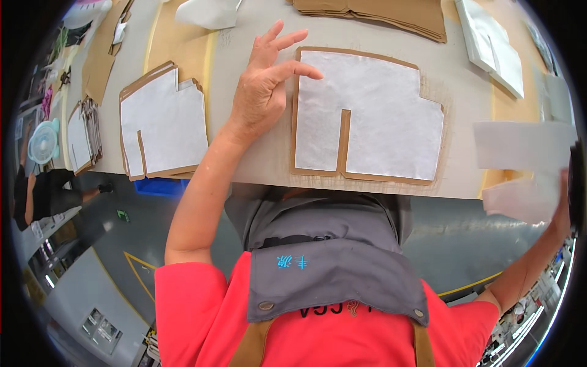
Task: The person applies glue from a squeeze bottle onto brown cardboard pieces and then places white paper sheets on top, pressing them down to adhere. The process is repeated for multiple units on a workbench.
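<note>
My left hand (262, 88) hovers over the worktable (257, 162), its fingers spread and holding nothing. The index fingertip reaches over the upper left corner of a flat white cut piece (385, 98). That piece has a narrow slit at its near edge and lies on a slightly larger brown piece (343, 144), whose border shows all round. At the far right, my right hand (564, 186) grips a thin white slit sheet (520, 145), blurred by motion and overhanging the table's right side. The picture's dark rim hides most of the right fingers.
On the left lie a white-topped brown stack (165, 122) and another stack (82, 137). Brown pieces (373, 15) are piled at the far edge, with white pieces (489, 43) at the far right. A blue bin (160, 186) sits below the table; a person (52, 192) is at far left.
</note>
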{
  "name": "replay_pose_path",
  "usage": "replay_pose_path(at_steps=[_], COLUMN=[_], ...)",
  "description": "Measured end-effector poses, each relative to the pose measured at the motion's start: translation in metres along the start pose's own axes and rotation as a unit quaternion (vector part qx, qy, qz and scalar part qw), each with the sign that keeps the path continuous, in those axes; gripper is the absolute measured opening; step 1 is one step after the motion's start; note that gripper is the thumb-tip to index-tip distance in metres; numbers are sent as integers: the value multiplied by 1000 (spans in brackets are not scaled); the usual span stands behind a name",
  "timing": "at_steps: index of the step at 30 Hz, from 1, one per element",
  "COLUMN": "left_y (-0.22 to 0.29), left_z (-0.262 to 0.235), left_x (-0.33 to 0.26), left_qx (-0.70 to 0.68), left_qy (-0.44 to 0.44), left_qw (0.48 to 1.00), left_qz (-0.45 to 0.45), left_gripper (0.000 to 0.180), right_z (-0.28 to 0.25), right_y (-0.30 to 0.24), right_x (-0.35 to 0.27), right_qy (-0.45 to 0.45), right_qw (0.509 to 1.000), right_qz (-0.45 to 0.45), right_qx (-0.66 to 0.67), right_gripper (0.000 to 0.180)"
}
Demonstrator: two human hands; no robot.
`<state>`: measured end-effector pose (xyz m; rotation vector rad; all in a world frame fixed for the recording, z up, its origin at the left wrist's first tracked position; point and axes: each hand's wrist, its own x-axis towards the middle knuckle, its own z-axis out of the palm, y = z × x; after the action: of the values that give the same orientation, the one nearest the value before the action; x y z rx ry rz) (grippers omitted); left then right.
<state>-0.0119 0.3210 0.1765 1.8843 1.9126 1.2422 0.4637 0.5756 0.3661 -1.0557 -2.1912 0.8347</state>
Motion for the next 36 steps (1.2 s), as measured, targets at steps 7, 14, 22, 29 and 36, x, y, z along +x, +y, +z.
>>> replay_pose_path(at_steps=[7, 14, 22, 29, 36], left_y=[31, 61, 91, 82, 55], left_z=[-11, 9, 56, 33, -9], left_x=[-22, -44, -29, -48, -50], left_qx=[41, 49, -7, 6, -87], left_qy=[-84, -135, -179, -116, 126], left_qw=[993, 983, 967, 988, 979], left_qz=[68, 116, 181, 103, -136], left_gripper=[42, 31, 33, 39, 63], right_z=[76, 198, 271, 273, 242], right_y=[92, -20, -29, -53, -84], right_x=[31, 20, 46, 70, 28], right_qy=[-156, -139, -222, -349, -273], right_qw=[974, 962, 946, 925, 961], right_qz=[106, -138, -170, 34, -24], right_qx=[-126, -192, -165, -149, -45], right_gripper=[27, 32, 39, 37, 18])
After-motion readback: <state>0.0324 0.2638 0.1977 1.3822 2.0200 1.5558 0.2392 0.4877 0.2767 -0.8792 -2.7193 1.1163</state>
